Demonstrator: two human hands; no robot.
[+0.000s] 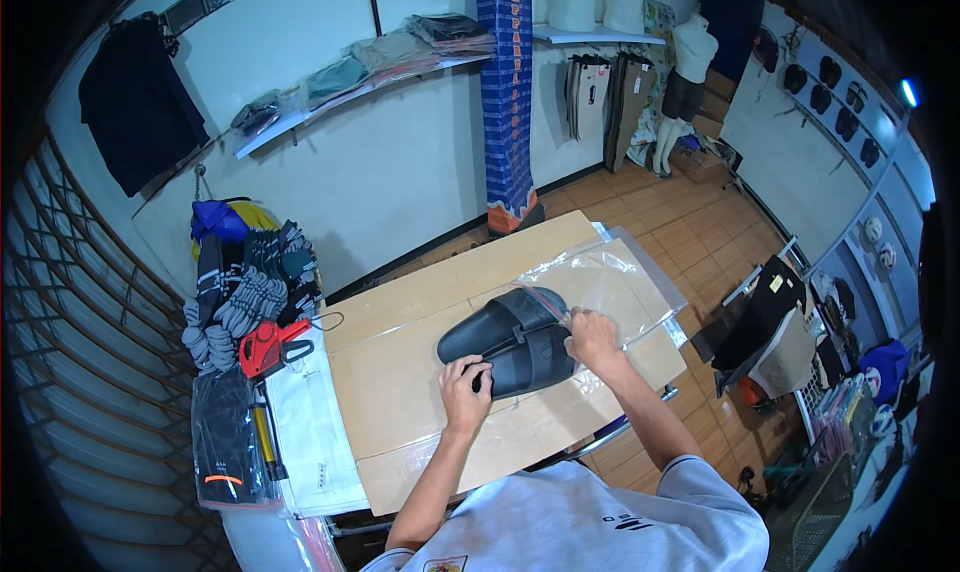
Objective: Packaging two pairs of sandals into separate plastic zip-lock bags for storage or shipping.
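A pair of black slide sandals lies side by side on the cardboard-covered table [400, 372], the far sandal [475, 327] beside the near sandal [520, 370]. My left hand [465, 397] has its fingers curled over the left end of the near sandal. At the right end of the pair, my right hand [594, 340] is closed, with its fingers pinched at the edge of a clear plastic bag [612, 277]. The bag spreads flat to the right and a fold of it reaches over the far sandal. The exact pinch is partly hidden by my fingers.
Left of the cardboard are a red tag gun or tape tool [268, 348], a pile of grey socks [255, 292], packaged dark clothing [232, 437] and a yellow-black tube [264, 437]. A blue pillar [507, 102] stands beyond the table. Clothing racks [765, 322] stand at right.
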